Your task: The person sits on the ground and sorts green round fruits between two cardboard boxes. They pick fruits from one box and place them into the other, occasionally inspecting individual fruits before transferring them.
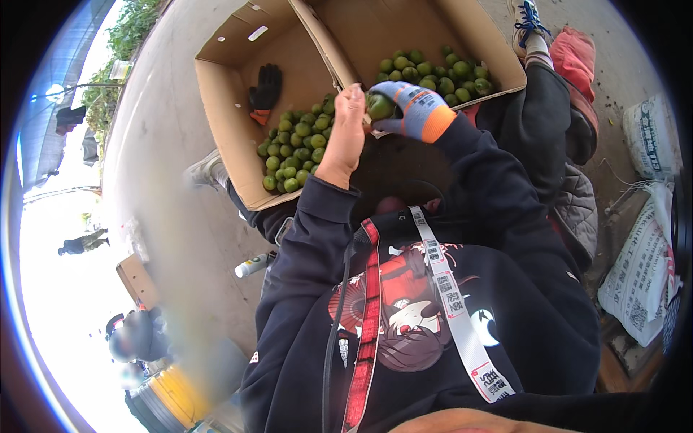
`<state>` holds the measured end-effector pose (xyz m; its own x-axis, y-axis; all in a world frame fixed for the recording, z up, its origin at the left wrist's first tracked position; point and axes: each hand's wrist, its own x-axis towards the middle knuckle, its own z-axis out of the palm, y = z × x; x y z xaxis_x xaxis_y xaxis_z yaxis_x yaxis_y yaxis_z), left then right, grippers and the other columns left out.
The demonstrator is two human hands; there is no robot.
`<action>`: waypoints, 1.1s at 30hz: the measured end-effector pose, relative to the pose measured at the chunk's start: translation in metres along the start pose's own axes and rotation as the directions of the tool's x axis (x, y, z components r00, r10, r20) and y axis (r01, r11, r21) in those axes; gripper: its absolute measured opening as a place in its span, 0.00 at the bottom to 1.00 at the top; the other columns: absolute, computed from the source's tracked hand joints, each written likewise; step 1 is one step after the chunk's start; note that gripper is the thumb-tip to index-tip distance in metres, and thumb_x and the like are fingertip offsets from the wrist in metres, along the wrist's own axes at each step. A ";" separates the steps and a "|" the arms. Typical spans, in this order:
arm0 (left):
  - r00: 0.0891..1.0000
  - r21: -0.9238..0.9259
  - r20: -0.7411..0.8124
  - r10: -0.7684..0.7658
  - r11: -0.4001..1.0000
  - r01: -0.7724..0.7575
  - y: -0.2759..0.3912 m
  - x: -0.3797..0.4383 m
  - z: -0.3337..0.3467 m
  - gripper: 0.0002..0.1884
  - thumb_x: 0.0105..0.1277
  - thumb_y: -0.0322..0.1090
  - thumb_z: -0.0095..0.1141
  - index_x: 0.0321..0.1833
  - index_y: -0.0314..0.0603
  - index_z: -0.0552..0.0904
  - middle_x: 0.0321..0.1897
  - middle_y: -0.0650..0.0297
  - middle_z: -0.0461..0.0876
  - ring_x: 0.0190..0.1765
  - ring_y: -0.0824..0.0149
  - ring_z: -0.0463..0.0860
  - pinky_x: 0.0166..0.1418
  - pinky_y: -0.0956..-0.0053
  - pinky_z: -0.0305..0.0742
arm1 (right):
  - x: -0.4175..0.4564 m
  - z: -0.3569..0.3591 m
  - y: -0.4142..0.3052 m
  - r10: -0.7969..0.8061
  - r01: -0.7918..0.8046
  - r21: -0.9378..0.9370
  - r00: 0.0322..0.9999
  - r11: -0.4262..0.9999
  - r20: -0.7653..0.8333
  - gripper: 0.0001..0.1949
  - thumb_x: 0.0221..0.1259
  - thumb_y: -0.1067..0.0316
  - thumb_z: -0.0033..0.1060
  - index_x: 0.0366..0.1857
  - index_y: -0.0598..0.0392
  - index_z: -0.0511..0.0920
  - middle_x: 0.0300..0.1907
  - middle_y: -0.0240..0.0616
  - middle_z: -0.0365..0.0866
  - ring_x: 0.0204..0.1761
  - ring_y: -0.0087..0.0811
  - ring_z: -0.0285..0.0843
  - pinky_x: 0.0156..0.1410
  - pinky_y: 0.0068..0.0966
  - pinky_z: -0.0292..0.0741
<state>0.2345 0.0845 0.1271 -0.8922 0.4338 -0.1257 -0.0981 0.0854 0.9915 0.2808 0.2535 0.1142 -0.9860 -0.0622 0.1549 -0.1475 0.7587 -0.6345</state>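
My right hand [419, 111], in a grey-blue knit glove with an orange cuff, holds a green round fruit [380, 106]. Close beside the fruit, on its left, my bare left hand [349, 127] is raised with its fingers curled; whether something small is in them cannot be told. Beyond both hands stands an open cardboard box [224, 130] with a cardboard divider [325, 46]. Its left part holds a heap of small green fruits [295, 146] and a black glove [266, 86] with an orange cuff. More green fruits [427, 73] lie in the right part.
My legs are spread around the box. A dark round opening, perhaps a bucket, shows below my hands. A white bottle [252, 266] lies at the left, and printed woven sacks [636, 281] stand at the right. People [138, 333] and a yellow container [176, 392] are at the lower left.
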 end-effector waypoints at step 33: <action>0.943 0.973 -0.041 -0.331 0.199 0.112 -0.140 0.146 -0.136 0.38 0.50 0.61 0.61 0.62 0.47 0.77 0.61 0.47 0.76 0.66 0.47 0.72 0.68 0.54 0.66 | 0.002 -0.002 0.040 0.355 -0.417 -0.440 0.909 0.795 -0.220 0.23 0.64 0.47 0.57 0.60 0.45 0.75 0.55 0.40 0.77 0.54 0.43 0.77 0.58 0.39 0.73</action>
<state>0.0579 0.0141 -0.0258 -0.8266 0.3438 -0.4456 0.3093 0.9390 0.1506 0.2734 0.2845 0.0906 -0.9312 0.3553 0.0817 0.3283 0.9147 -0.2355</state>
